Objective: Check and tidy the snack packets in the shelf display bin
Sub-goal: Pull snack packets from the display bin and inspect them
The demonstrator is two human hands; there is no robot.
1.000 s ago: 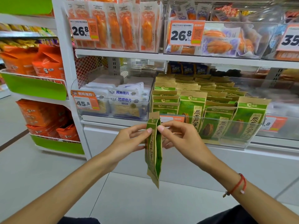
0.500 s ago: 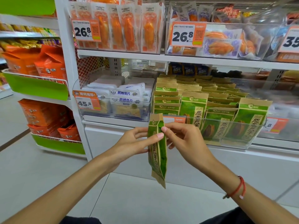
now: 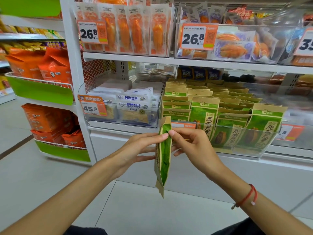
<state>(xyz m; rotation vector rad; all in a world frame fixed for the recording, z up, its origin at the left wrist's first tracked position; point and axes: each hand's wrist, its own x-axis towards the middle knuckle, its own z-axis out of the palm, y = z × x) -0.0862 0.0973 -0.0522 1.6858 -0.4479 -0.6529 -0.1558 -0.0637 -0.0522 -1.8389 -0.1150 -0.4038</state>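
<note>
Fingertips [image 3: 165, 135] of both hands pinching flat, kraft-edged green packet [image 3: 163, 160], edge-on

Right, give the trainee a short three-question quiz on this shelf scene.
1. True or false: both hands pinch the green packet near its top.
2. The held packet is: A) inside the clear bin, B) in front of the clear bin, outside it, C) on the floor.
3. Fill in: the price tag on the fish-slice bin to the left reads ____.

Key: 1 true, the left hand and the right hand meet at its upper edge; 2 B; 3 45.8.
</note>
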